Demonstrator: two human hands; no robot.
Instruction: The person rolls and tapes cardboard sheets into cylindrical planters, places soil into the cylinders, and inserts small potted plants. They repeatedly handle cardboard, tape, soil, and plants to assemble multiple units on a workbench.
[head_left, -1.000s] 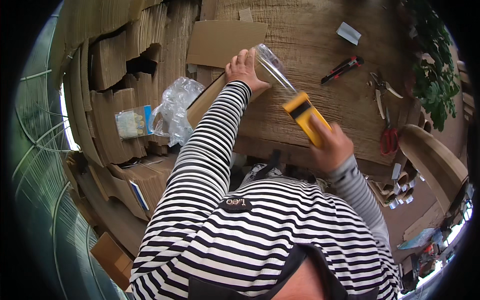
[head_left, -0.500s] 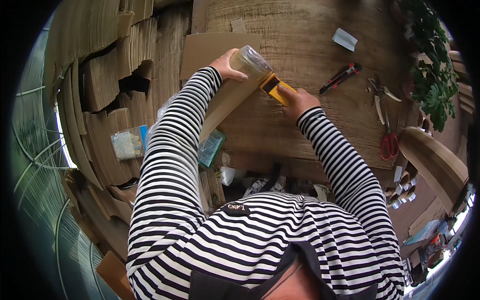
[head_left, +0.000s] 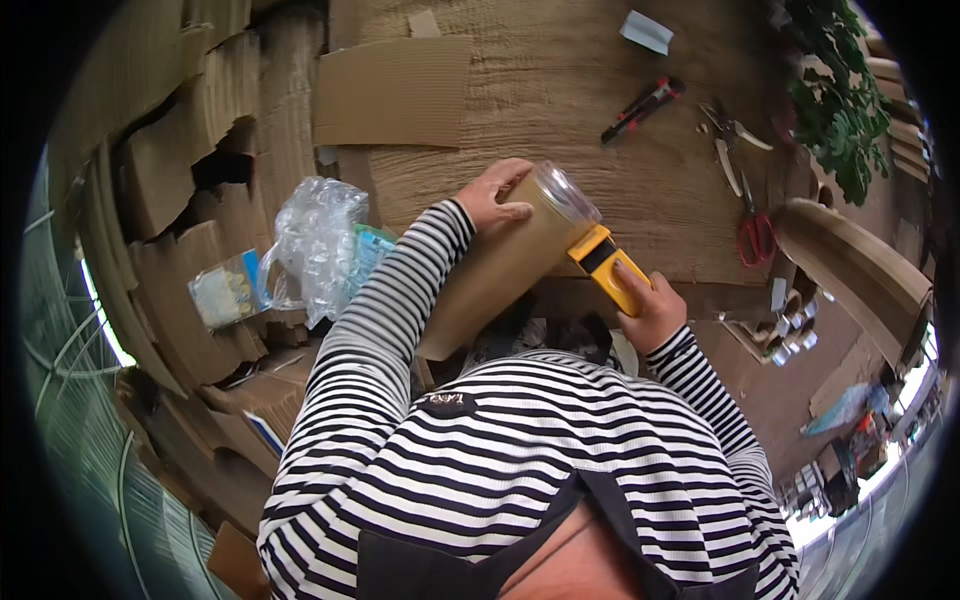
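Note:
My left hand grips the upper edge of a long brown cardboard piece, which looks rounded or folded; its cross-section is unclear. The cardboard slants from near my chest up toward the table. Around its far end shows a clear, shiny ring of plastic, like tape. My right hand is closed around a yellow tape dispenser with a black part. The dispenser's front end meets the cardboard just below the clear ring. My right thumb lies along its top.
Farther off lie a flat cardboard sheet, a folded paper and a red-black box cutter. To the right are pruning shears, red-handled scissors and a leafy plant. Clear plastic wrap and cardboard stacks stand left.
Both hands have drawn nearer my body and to the right, bringing the cardboard and the dispenser along. The cardboard sheet and the plastic wrap at the left show more fully.

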